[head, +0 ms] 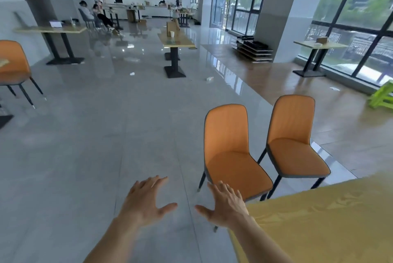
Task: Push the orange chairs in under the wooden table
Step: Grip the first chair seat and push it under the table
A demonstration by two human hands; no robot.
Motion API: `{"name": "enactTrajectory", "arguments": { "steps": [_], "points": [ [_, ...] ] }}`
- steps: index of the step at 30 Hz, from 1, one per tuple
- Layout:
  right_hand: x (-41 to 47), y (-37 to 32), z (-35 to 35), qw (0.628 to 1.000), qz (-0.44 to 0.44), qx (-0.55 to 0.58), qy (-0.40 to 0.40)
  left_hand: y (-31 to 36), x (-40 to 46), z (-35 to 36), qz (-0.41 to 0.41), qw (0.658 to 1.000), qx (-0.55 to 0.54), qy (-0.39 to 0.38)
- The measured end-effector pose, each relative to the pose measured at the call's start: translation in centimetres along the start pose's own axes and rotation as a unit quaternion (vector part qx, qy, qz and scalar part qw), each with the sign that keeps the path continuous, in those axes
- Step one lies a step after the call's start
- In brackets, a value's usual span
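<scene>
Your left hand [146, 203] and right hand [225, 205] hover spread wide, holding nothing; two orange chairs [228, 147] [292, 139] stand at one o'clock, beside the wooden table [323, 224].

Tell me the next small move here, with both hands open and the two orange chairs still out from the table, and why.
Probably reach the right hand forward to the backrest of the nearer orange chair. Both it and the left hand are open and hold nothing, and that chair stands closest, its seat facing the wooden table but not under it. The farther orange chair can wait.
</scene>
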State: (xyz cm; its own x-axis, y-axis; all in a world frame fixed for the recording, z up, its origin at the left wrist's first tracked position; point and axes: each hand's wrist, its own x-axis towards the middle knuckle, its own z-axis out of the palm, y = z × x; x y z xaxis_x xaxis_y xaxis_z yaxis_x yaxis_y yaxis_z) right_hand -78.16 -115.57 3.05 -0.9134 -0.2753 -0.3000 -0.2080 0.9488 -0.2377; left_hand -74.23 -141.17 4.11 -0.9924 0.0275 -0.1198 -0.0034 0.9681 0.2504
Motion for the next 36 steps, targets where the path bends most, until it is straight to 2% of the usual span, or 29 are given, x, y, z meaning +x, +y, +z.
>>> {"name": "enactTrajectory", "arguments": {
  "steps": [8,15,25,28,33,36],
  "points": [
    [19.4,-5.9,-5.4,0.993,0.114,0.037,0.009,-10.2,22.9,-5.9,0.095,0.995,-0.017,-0.025],
    [32.1,-5.9,-9.7,0.972,0.21,0.093,0.047,-11.6,40.8,-8.5,0.199,0.979,-0.031,-0.045],
    [50.6,4.2,-12.7,0.923,0.336,0.185,0.04,-5.6,66.5,-4.6,0.313,0.943,-0.004,-0.113],
    [57.6,11.0,-16.2,0.865,0.43,0.252,0.06,2.0,80.2,-5.6,0.362,0.918,0.028,-0.159],
    [57.7,12.3,-17.9,0.857,0.439,0.262,0.061,4.3,82.1,-7.0,0.392,0.908,0.033,-0.144],
    [58.9,16.1,-19.9,0.814,0.494,0.288,0.104,10.8,87.7,-7.0,0.464,0.869,0.05,-0.161]
  ]
}}
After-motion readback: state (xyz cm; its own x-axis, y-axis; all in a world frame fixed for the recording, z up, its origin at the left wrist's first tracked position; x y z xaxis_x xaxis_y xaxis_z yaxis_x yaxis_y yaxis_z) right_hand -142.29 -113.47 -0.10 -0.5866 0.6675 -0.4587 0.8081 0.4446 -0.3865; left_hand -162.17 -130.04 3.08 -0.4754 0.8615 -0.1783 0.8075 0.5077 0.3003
